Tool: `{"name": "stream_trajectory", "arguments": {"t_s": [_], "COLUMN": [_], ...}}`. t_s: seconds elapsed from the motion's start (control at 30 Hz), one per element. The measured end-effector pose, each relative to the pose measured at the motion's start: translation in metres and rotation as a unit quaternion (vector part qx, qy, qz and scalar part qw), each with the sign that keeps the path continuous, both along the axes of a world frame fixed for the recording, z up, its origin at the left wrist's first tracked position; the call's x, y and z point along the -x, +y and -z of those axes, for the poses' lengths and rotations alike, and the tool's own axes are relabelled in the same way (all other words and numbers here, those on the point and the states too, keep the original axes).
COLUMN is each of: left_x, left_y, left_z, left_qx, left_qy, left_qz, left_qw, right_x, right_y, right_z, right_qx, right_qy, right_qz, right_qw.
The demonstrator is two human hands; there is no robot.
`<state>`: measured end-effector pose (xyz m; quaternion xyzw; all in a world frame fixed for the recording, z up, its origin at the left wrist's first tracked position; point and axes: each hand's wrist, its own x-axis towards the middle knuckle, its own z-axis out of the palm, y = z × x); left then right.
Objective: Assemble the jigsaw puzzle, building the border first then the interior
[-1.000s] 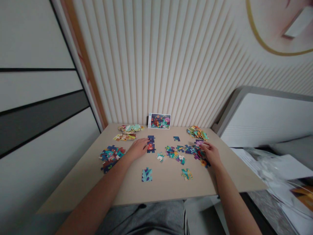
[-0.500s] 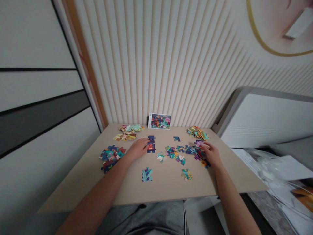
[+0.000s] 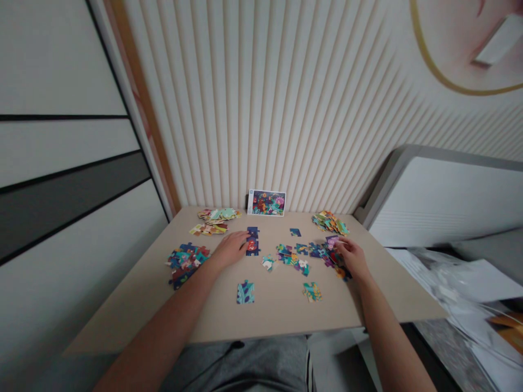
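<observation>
Apparently, left hand point(image 3: 231, 249) rested half-curled against a dark-blue strip point(image 3: 252, 249); right hand point(image 3: 353, 257), grip nearly closed, touched a purple piece point(image 3: 331, 242) atop the right-side pile point(image 3: 329, 256). Firm hold: couldn't tell, either side. Any sideways drag might have scattered that pile across the worktop point(image 3: 278, 318).

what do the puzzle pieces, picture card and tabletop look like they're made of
Puzzle pieces: probably printed cardboard, flat with interlocking tabs; gloss is unclear.
Picture card: likely paper or card, given its printed scene and white border.
Tabletop: perhaps matte laminate, being evenly beige without visible grain.
</observation>
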<state>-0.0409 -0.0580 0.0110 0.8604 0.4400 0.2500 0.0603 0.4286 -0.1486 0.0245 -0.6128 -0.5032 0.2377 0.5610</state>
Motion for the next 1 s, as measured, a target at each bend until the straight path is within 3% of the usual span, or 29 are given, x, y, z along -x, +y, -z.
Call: {"name": "stream_trajectory", "arguments": {"t_s": [1.0], "left_x": [0.0004], "left_y": [0.0008], "left_z": [0.0006], "left_qx": [0.006], "left_qy": [0.013], "left_qz": [-0.006], "left_qw": [1.000], "right_x": [0.0081], "right_y": [-0.0043], "right_z": [-0.0064], "right_qx": [0.010], "right_qy": [-0.023], "right_qz": [-0.013], "right_qw": [1.000]}}
